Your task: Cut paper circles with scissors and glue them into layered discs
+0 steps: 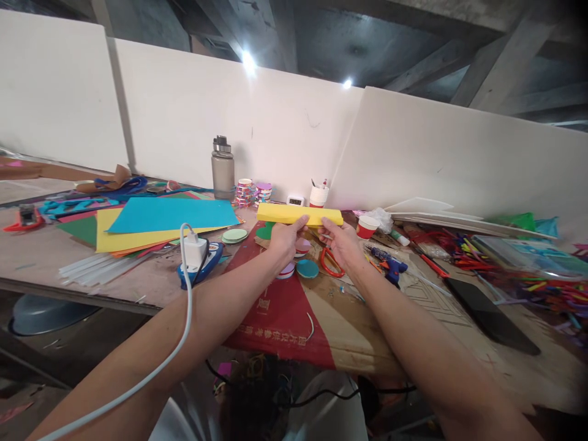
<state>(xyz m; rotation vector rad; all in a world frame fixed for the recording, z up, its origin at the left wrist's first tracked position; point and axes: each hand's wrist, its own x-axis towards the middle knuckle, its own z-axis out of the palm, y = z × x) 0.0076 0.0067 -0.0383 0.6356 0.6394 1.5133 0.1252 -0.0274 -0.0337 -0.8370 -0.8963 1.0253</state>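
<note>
White cable (pixel 181 318) droops across the near left forearm. Left hand (pixel 283 237) and right hand (pixel 339 242) each pinch the folded yellow paper (pixel 299 214) from below — long axis runs left-right, held above red scissors (pixel 329 262) & paper discs (pixel 307 268).

Yellow folded paper (pixel 299 214) between both hands
</note>
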